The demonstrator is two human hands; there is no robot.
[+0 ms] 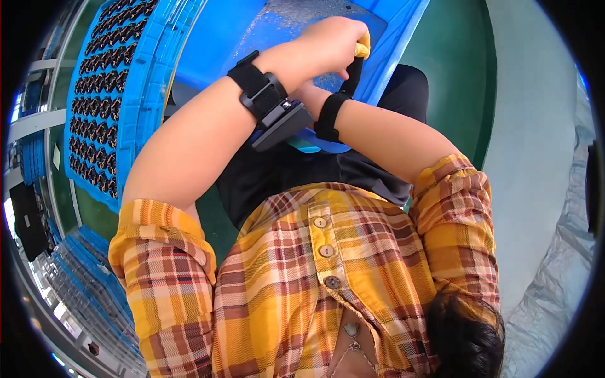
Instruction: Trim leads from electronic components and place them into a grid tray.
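The grip of the left hand (331,45) is closed, pinching the upper end of a black strap (355,77) at fingertips that show yellow coverings (362,50). The strap slants down from there to the black band (329,118) around the right wrist. The right hand (309,94) lies mostly behind the left wrist, so I cannot tell whether it is released or clenched. On the left wrist sits another black band (259,94), with a flat dark device (283,126) jutting from it toward the right forearm.

Both hands are above a blue bin (387,63), whose greyish bottom is speckled with small bits. Left of the bin stands a blue tray (123,126) bearing rows of dark parts (94,104). Nearer the body are black trousers (277,176) and a yellow plaid shirt (277,252). Green floor (460,82) shows to the right.
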